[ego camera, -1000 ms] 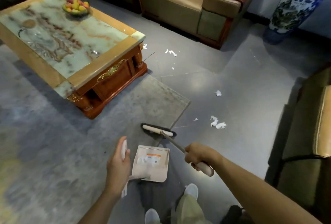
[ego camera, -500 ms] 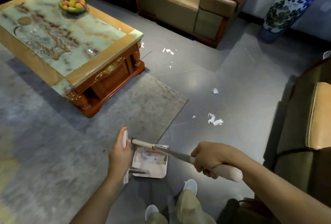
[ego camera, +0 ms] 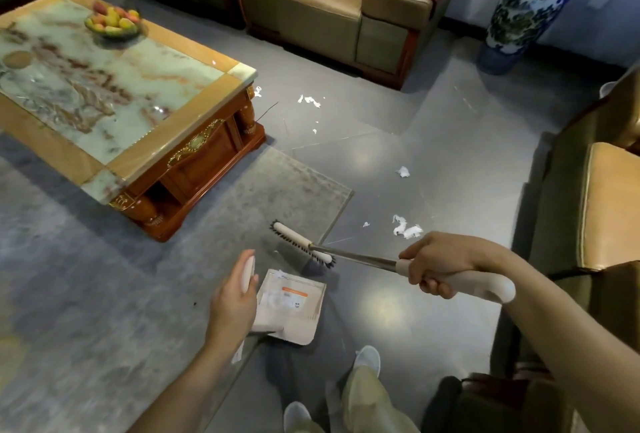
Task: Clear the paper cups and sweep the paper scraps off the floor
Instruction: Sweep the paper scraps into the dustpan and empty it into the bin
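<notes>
Sweeping seems barely begun: paper scraps point(ego camera: 407, 230) lie on the floor point(ego camera: 450, 141) just off the rug's point(ego camera: 259, 197) corner, with more by the tabletop's point(ego camera: 104, 86) corner. The left hand point(ego camera: 232, 297) curls its fingers round the dustpan's point(ego camera: 291, 308) handle. The right hand point(ego camera: 436, 264) wraps its fingers round the brush point(ego camera: 298, 240), whose head is over the rug's edge. No paper cup shows plainly.

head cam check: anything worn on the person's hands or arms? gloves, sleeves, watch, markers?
Nothing worn. The left hand and right hand have no gloves and no rings that show. The left forearm and right forearm are uncovered to the frame edge: no sleeves, watch, bands or markers in view.
</notes>
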The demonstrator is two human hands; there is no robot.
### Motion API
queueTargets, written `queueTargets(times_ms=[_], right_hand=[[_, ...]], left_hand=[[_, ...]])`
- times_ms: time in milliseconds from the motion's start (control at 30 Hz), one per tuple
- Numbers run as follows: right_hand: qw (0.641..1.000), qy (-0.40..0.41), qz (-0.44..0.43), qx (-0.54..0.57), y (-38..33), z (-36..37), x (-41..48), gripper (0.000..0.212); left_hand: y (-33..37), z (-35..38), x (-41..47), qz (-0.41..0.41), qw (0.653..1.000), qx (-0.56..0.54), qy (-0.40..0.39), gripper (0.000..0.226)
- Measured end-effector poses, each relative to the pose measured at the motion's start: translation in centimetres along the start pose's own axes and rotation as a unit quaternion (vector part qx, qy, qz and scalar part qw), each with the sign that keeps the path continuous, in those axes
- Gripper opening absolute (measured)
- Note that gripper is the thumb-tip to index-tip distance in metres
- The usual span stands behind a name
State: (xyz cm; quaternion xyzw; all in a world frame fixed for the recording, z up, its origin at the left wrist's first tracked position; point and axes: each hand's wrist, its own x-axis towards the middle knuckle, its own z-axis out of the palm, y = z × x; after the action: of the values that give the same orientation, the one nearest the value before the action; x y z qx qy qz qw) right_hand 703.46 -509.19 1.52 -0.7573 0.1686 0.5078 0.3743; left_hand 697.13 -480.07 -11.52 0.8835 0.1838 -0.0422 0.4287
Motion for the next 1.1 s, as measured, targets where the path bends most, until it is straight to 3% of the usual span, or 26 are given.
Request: queueTargets(times_ms=[167,300,400,500,667,800,933,1100], right_hand=[[0.998,0.015,0.014,0.053,1.0,-2.4,0.4,0.02],[0.997,0.05,0.01,0.058,2.0,-4.2,0.6,0.025],[0.998,0.065,0.002,0.016,2.1,-5.5,1.6,0.026],[0.997,0.074,0.005,0.009,1.6,-6.5,3.3,0.01],[0.993,0.095,-0.015,-0.073,-1.6,-5.9,8.2,0.004],[0.972,0.113,-0.037,-0.201,-4.4,-2.0,12.4,0.019],[0.963,0.08,-0.042,-0.255,-4.8,1.6,14.9,0.011],[0.947,0.032,-0.03,-0.317,-4.7,5.0,14.5,0.005]], left_hand=[[1.9,1.5,1.1,0.048,0.999,0.016,-0.014,0.041],[4.4,3.2,2.2,0.08,0.995,0.047,-0.039,0.041],[6.1,4.5,2.7,0.075,0.996,0.051,-0.019,0.042],[6.1,4.9,2.3,0.062,0.997,0.048,0.01,0.042],[3.6,3.9,0.6,0.002,0.999,0.019,0.045,0.042],[1.4,2.2,-0.9,-0.035,0.996,-0.01,0.087,0.04],[-0.1,0.3,-1.1,-0.047,0.989,-0.014,0.136,0.04],[-0.9,-0.5,0.9,-0.085,0.987,-0.07,0.12,0.043]])
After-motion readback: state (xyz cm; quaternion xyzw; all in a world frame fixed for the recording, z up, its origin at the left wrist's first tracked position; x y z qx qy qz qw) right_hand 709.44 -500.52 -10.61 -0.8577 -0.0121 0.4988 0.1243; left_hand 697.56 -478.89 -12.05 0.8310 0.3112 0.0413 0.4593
